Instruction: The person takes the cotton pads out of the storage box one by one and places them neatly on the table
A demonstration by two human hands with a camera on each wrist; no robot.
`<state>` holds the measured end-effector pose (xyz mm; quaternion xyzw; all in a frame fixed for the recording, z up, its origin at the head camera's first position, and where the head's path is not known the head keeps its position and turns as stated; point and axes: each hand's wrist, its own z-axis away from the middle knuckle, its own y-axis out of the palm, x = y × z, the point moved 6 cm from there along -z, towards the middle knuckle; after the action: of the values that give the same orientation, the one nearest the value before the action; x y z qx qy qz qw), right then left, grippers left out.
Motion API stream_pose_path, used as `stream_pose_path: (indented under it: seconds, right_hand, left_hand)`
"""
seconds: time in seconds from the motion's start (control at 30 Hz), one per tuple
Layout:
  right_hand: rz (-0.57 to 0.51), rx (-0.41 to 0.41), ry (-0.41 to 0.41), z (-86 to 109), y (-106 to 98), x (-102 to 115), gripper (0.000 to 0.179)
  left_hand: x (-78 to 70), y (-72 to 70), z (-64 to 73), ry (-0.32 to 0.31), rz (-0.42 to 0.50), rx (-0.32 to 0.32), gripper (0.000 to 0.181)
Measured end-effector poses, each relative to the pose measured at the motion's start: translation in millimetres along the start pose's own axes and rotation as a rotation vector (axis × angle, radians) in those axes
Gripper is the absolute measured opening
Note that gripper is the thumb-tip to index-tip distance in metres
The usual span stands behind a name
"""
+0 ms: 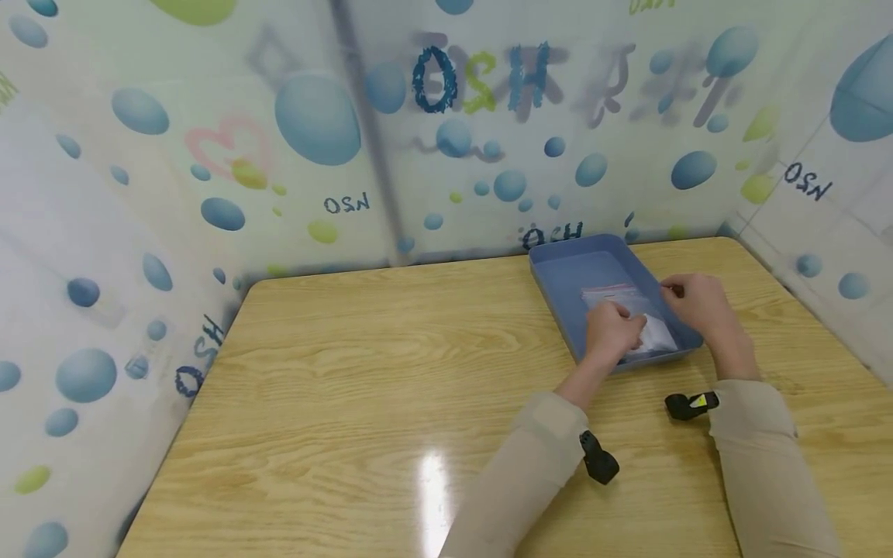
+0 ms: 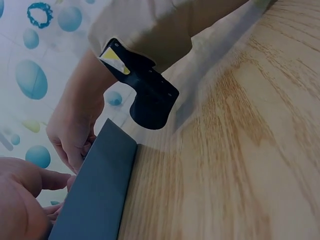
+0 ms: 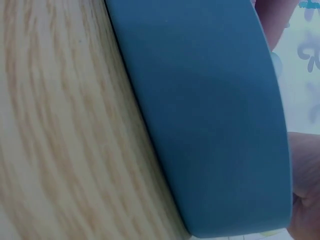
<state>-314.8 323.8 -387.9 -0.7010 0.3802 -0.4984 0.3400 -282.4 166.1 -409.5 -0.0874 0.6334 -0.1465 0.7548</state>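
Observation:
A clear zip-lock bag (image 1: 619, 293) with a pinkish top strip and white contents lies in a blue plastic tray (image 1: 586, 267). Over the bag's near left part, my left hand (image 1: 610, 333) bends its fingers and pinches the plastic between thumb and fingers. My right hand (image 1: 700, 304) is above the tray's right rim, its thumb and fingers pinching a small dark thing (image 1: 677, 291), mostly hidden by the fingers. The left wrist view shows both hands close together behind the tray wall (image 2: 97, 185). In the right wrist view the tray wall (image 3: 210, 120) covers most of the work.
The tray stands at the back right of a wooden table (image 1: 349, 372), close to a patterned curtain (image 1: 446, 155). Black wrist cameras (image 1: 598, 457) are strapped over both beige sleeves (image 1: 760, 457), low over the tabletop.

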Motion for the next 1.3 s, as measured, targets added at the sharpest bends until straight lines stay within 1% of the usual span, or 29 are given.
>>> stream_pose_path:
  seconds: [0.07,0.17,0.37,0.57,0.73,0.9,0.97,1.17,1.3]
  right_hand:
    - [-0.001,0.002,0.001,0.1,0.8,0.0,0.023]
    - [-0.002,0.004,0.005,-0.1,1.4,-0.7,0.023]
    - [0.004,0.003,0.004,-0.4,1.4,-1.9,0.024]
    - [0.006,-0.003,-0.014,1.0,1.5,-1.0,0.023]
    - [0.002,-0.02,-0.018,1.4,1.2,-0.6,0.021]
    - [0.0,-0.014,-0.012,0.4,1.4,-1.1,0.022]
    - [0.003,-0.009,-0.005,0.0,1.6,-1.3,0.022]
    - [0.014,-0.003,0.008,-1.4,1.3,-1.5,0.024]
    - [0.01,-0.001,0.01,-0.6,1.0,-1.9,0.024]
  left_hand:
    - [0.3,0.4,0.2,-0.006,-0.025,-0.025,0.018]
    - [0.0,1.1,-0.1,0.0,-0.04,-0.052,0.011]
    - [0.4,1.9,-0.6,0.02,-0.005,-0.091,0.003]
    - [2.9,1.7,-0.7,0.033,0.04,-0.087,0.006]
    - [2.1,-0.9,0.7,0.046,0.04,-0.109,0.006]
    - [1.1,-6.7,-0.3,0.104,0.025,-0.119,0.008]
    - [0.7,-9.2,-1.2,0.125,0.042,-0.119,0.008]
    - [1.0,-17.2,-1.7,0.15,0.118,-0.102,0.008]
    - [0.1,-21.7,-1.1,0.166,0.125,-0.094,0.008]
